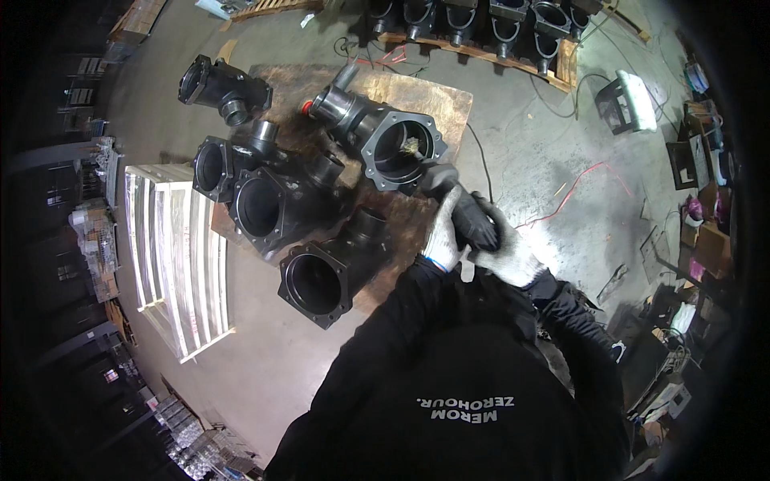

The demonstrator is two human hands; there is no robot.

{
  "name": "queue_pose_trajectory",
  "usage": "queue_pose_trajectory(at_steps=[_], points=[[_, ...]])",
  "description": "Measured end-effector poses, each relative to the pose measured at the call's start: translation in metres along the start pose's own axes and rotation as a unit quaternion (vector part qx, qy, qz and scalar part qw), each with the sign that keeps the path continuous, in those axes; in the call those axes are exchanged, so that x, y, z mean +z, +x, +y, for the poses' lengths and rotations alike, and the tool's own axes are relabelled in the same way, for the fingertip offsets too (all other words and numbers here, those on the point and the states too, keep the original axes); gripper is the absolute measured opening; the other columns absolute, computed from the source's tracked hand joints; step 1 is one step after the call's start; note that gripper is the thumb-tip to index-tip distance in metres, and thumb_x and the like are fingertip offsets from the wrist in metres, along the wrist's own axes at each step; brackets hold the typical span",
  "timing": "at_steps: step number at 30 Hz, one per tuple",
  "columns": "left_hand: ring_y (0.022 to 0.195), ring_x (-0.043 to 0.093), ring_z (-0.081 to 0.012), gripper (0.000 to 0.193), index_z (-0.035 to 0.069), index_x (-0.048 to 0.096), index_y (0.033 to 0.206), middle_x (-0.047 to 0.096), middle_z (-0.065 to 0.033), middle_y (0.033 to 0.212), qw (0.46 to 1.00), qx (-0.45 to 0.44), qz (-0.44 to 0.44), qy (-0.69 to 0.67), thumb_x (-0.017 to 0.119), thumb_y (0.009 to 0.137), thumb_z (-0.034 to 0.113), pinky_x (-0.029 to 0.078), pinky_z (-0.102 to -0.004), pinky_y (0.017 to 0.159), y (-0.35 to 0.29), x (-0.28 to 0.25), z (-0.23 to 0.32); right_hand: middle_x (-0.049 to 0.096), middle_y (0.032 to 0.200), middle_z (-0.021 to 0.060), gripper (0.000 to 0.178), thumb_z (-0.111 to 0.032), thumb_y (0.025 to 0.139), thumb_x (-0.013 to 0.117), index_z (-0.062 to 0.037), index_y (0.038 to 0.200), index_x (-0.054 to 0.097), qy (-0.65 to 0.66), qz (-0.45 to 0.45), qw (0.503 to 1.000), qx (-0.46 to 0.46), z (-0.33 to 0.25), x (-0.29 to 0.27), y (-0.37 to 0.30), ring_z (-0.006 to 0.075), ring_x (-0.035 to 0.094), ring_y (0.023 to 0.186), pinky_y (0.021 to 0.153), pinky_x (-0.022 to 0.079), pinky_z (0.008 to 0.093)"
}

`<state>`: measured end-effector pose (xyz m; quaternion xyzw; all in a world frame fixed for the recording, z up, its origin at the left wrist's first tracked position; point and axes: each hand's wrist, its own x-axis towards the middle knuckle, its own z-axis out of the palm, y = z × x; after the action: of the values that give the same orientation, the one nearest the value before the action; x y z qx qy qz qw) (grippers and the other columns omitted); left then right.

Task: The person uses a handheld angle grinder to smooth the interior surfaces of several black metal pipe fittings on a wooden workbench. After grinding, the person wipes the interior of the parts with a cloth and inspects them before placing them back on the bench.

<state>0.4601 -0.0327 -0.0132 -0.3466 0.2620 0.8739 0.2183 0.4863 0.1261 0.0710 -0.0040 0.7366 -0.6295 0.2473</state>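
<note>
Both my hands wear whitish work gloves and are closed around a dark handheld power tool (475,223) that looks like an angle grinder. My left hand (443,234) grips its left side, and my right hand (513,247) wraps its body from the right. The tool's grey head is at the flange rim of a black cast pipe fitting (341,112); whether it touches cannot be told. A small yellowish patch shows inside that fitting's round opening. The fitting lies on a worn wooden board (449,100), its bolt-holed flange toward me. A red ring sits at its far left end.
More black flanged fittings (261,207) crowd the board's left side, one (317,282) nearest me. At far left is another (220,88). A wrapped whitish stack (178,260) stands left. Further fittings rest on a pallet (481,60) behind. A red cable (573,192) crosses the floor at right.
</note>
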Motion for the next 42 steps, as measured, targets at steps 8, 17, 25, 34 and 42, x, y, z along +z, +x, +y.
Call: queue_pose_trajectory(at_steps=[8,17,25,34,42], points=[[0.094,0.067,-0.019,0.047,0.01,0.063,0.118,0.066,-0.0059,0.105,0.997,0.032,0.011,-0.071,0.077,0.09,0.044,0.058,-0.0374,0.084,0.033,-0.002,0.036,0.068,0.116,0.0287,0.08,-0.036,0.085,0.071,-0.0049,0.151,0.038,-0.18,0.022,0.983,0.03,-0.019,0.02,0.06,0.0408,0.067,0.112,0.095,0.056,0.043],[0.097,0.067,-0.0213,0.032,0.012,0.068,0.108,0.07,-0.0045,0.101,0.967,0.016,-0.174,-0.185,0.074,0.092,0.039,0.055,-0.0377,0.092,0.095,-0.01,0.065,0.071,0.117,0.0208,0.072,-0.05,0.085,0.067,-0.016,0.145,0.051,-0.213,0.014,0.975,0.065,-0.012,0.032,0.158,0.0361,0.068,0.111,0.095,0.055,0.041],[0.097,0.069,-0.0241,0.038,0.011,0.071,0.106,0.072,-0.0056,0.101,0.967,0.032,-0.136,-0.214,0.074,0.091,0.046,0.057,-0.0414,0.093,0.109,-0.016,0.056,0.073,0.106,0.0207,0.064,-0.049,0.082,0.07,-0.0171,0.137,0.061,-0.343,0.007,0.939,0.013,-0.011,0.026,0.168,0.0356,0.071,0.1,0.088,0.058,0.0423],[0.12,0.062,-0.0336,0.058,0.01,0.062,0.132,0.066,-0.0111,0.131,0.954,0.068,-0.159,-0.245,0.067,0.093,0.052,0.049,-0.0506,0.106,0.099,-0.024,0.067,0.072,0.107,0.0214,0.058,-0.042,0.083,0.067,-0.0226,0.137,0.058,-0.405,-0.057,0.912,-0.021,-0.032,0.049,0.196,0.0408,0.07,0.098,0.085,0.058,0.0477],[0.117,0.063,-0.0277,0.063,0.009,0.064,0.126,0.067,-0.0083,0.124,0.958,0.056,-0.128,-0.248,0.067,0.09,0.061,0.049,-0.0451,0.106,0.071,0.006,0.034,0.072,0.106,0.0214,0.054,-0.039,0.088,0.062,-0.0254,0.14,0.053,-0.446,-0.077,0.89,-0.051,-0.035,0.021,0.164,0.0413,0.071,0.095,0.083,0.059,0.0496]])
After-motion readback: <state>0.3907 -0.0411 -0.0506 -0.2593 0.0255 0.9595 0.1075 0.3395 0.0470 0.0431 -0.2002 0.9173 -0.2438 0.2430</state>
